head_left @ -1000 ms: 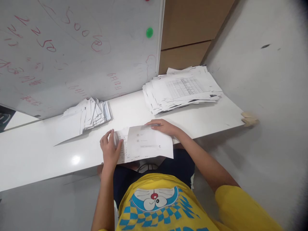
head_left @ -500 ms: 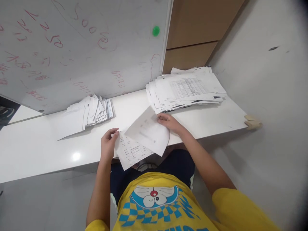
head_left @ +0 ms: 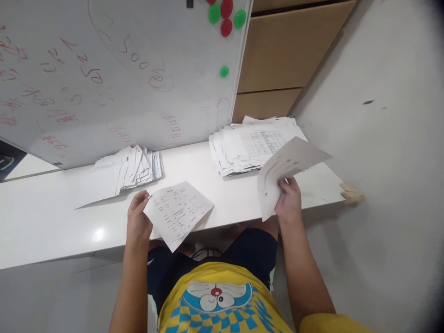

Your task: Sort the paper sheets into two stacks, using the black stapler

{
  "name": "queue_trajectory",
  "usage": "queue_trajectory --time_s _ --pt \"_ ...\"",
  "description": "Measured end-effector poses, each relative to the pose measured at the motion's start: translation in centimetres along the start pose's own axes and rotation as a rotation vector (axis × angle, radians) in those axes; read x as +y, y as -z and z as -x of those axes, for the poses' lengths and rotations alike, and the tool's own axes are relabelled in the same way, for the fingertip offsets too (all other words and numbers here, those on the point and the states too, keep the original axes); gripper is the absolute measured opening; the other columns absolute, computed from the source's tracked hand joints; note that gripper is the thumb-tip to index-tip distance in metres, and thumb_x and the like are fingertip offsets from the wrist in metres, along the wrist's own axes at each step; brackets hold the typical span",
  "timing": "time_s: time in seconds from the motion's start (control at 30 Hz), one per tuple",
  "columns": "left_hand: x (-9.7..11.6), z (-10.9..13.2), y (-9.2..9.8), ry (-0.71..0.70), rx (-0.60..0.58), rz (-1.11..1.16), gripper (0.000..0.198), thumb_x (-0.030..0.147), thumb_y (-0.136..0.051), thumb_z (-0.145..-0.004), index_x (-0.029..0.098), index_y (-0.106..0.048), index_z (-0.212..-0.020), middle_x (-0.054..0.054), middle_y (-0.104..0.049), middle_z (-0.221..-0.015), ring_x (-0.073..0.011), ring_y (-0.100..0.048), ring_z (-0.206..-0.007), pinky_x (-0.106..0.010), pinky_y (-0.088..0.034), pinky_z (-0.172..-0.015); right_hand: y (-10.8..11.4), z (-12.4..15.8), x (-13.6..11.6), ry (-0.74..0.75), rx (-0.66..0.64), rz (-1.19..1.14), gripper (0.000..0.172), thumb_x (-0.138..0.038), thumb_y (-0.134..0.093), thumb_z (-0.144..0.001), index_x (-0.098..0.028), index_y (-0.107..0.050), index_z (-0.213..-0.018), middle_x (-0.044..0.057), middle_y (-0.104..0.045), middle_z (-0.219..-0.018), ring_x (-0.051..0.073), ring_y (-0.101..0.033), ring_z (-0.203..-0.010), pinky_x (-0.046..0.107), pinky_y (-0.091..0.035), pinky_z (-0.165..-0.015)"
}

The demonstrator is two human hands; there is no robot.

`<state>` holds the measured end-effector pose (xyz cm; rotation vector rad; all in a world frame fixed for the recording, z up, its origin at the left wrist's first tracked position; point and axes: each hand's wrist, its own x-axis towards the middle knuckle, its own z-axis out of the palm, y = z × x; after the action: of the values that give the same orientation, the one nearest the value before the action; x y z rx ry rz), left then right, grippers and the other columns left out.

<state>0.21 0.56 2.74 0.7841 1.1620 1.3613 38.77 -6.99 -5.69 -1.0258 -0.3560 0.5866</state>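
Note:
My left hand (head_left: 139,215) pinches the left corner of a printed sheet (head_left: 178,210), covered in rows of small text, which hangs partly past the front edge of the white table (head_left: 194,162). In my right hand (head_left: 289,199) is another sheet of paper (head_left: 277,169), held up and bent, with faint marks on the side facing me. This raised sheet covers the front right part of a large paper stack (head_left: 239,145), whose top page bears a printed grid. Behind my left hand lies a smaller fanned pile of papers (head_left: 137,169).
A whiteboard (head_left: 187,60) with red handwriting and several round magnets stands along the back of the table. Brown cardboard boxes (head_left: 277,55) rise behind the large stack. On the right is a grey wall (head_left: 374,152), with a small tan piece (head_left: 352,193) at the table's corner.
My right hand has carried its sheet to the right, away from the printed sheet and up before the large stack. My left hand has shifted slightly left with the printed sheet, now fully uncovered.

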Motion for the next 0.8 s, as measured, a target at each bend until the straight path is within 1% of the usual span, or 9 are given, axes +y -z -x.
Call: queue_trajectory --time_s 0.13,0.23,0.33,0.4,0.47,0.57,0.67,0.73,0.8 --pt "2.2 1.7 -1.8 0.018 -0.058 0.187 0.032 0.011 -0.077 -0.057 0.024 -0.066 -0.084 0.004 -0.06 -0.081 -0.0068 -0.06 -0.074 -0.015 -0.053 -0.07 -0.6 2.4 0.5 -0.035 -0.058 0.073 0.022 -0.025 -0.062 -0.067 -0.028 -0.059 -0.088 -0.001 -0.066 -0.09 0.021 -0.06 -0.093 0.037 -0.045 -0.089" --pt "3.9 2.6 -4.2 -0.066 -0.117 0.18 0.029 0.013 -0.077 -0.06 0.024 -0.068 -0.085 0.004 -0.062 -0.084 -0.0061 -0.061 -0.079 -0.012 -0.053 -0.077 -1.7 4.8 1.2 -0.075 -0.152 0.11 0.018 -0.029 -0.065 -0.067 -0.028 -0.06 -0.084 0.0 -0.066 -0.083 0.022 -0.061 -0.083 0.036 -0.047 -0.079" --pt "4.9 2.6 -6.6 -0.14 -0.191 0.08 0.024 0.02 -0.076 -0.065 0.022 -0.069 -0.087 0.001 -0.065 -0.089 -0.0108 -0.063 -0.09 -0.021 -0.054 -0.088 -2.4 6.3 1.7 -0.162 -0.542 0.153 0.029 -0.056 -0.059 -0.069 -0.027 -0.057 -0.073 0.001 -0.059 -0.066 0.02 -0.057 -0.061 0.034 -0.046 -0.062" --pt "5.1 2.3 -7.9 -0.169 -0.239 0.029 0.024 0.022 -0.076 -0.066 0.022 -0.069 -0.088 0.0 -0.065 -0.092 -0.0139 -0.063 -0.096 -0.029 -0.052 -0.095 -2.7 6.2 1.6 -0.216 -0.85 0.197 0.051 -0.079 -0.051 -0.06 -0.028 -0.051 -0.06 0.001 -0.053 -0.057 0.018 -0.05 -0.05 0.033 -0.043 -0.051" --pt "5.2 2.1 -8.8 -0.192 -0.284 -0.015 0.025 0.024 -0.075 -0.068 0.022 -0.069 -0.092 -0.001 -0.066 -0.096 -0.016 -0.062 -0.101 -0.034 -0.049 -0.099 -2.9 5.9 1.2 -0.237 -1.017 0.242 0.061 -0.089 -0.051 -0.046 -0.028 -0.047 -0.05 0.002 -0.052 -0.054 0.018 -0.048 -0.045 0.033 -0.042 -0.046" --pt "5.4 2.0 -9.6 -0.22 -0.339 -0.09 0.026 0.027 -0.072 -0.071 0.022 -0.069 -0.097 -0.003 -0.066 -0.101 -0.019 -0.061 -0.106 -0.039 -0.048 -0.1 -3.4 6.2 -0.1 -0.195 -1.066 0.322 0.055 -0.084 -0.058 -0.049 -0.029 -0.054 -0.05 0.007 -0.063 -0.076 0.017 -0.051 -0.048 0.035 -0.046 -0.052" --pt "6.0 2.2 -10.2 -0.221 -0.386 -0.114 0.027 0.027 -0.071 -0.072 0.021 -0.069 -0.099 -0.005 -0.066 -0.102 -0.021 -0.06 -0.108 -0.041 -0.048 -0.1 -4.3 7.9 -1.7 -0.005 -0.944 0.502 0.035 -0.064 -0.061 -0.069 -0.029 -0.061 -0.064 0.006 -0.057 -0.125 0.024 -0.063 -0.084 0.04 -0.049 -0.079" --pt "6.4 2.5 -10.6 -0.2 -0.426 -0.103 0.027 0.026 -0.072 -0.071 0.02 -0.069 -0.098 -0.004 -0.066 -0.1 -0.0214 -0.061 -0.107 -0.041 -0.048 -0.1 -5.2 8.7 -2.6 0.118 -0.852 0.574 0.021 -0.05 -0.061 -0.074 -0.03 -0.062 -0.073 -0.001 -0.043 -0.144 0.029 -0.051 -0.12 0.041 -0.04 -0.098" --pt "6.9 2.8 -11.1 -0.173 -0.462 -0.082 0.026 0.025 -0.072 -0.071 0.019 -0.07 -0.096 -0.004 -0.067 -0.099 -0.0215 -0.062 -0.105 -0.041 -0.047 -0.1 -6.2 8.7 -3.1 0.175 -0.823 0.542 0.013 -0.041 -0.062 -0.075 -0.029 -0.062 -0.078 -0.002 -0.035 -0.15 0.031 -0.037 -0.134 0.04 -0.034 -0.105"
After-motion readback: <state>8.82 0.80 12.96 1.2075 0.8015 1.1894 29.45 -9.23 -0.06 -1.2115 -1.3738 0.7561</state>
